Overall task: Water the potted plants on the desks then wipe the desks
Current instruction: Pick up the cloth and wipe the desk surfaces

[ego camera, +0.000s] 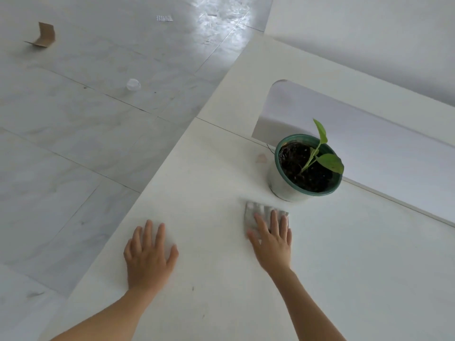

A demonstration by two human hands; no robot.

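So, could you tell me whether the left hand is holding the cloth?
No, the left hand lies flat on the desk, while the right hand presses the cloth.

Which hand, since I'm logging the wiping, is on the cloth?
The right hand: its straight fingers press the grey cloth; the left hand lies on bare desk.

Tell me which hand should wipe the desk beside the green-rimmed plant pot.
Right. The right hand lies flat on the grey cloth just before the green-rimmed plant pot; the left hand rests bare on the white desk, farther off.
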